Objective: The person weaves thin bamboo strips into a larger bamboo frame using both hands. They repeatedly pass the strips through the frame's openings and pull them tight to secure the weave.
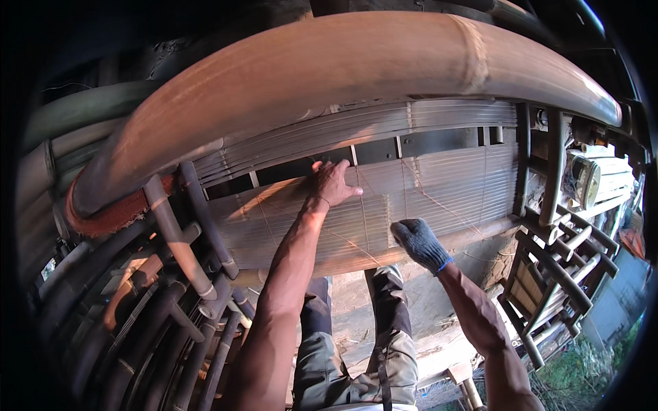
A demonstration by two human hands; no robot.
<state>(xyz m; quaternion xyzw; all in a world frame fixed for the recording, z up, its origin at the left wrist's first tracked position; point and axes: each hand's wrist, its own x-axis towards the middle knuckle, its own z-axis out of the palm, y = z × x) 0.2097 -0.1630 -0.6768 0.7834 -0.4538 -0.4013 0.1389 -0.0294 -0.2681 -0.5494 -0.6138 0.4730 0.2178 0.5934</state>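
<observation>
A bamboo bench frame stands before me, with a mat of thin bamboo slats [452, 185] across its seat. My bare left hand [332, 185] rests at the mat's far edge, thumb spread away from the fingers, which reach over the dark gap. Over the mat's near part is my right hand [419, 243] in a grey knitted glove, its fingers curled closed; whatever they may hold is hidden. Thin cords [439, 204] run loosely across the slats. Beyond the gap lies a second band of slats [459, 113], and light crosspieces [354, 155] bridge the opening.
A thick bamboo pole [329, 61] arches along the far side. Dark bamboo frames [147, 335] crowd the left. At right stand a small bamboo rack [548, 274] and a bundle of pale bamboo pieces [606, 177]. Green plants [576, 377] grow at the lower right.
</observation>
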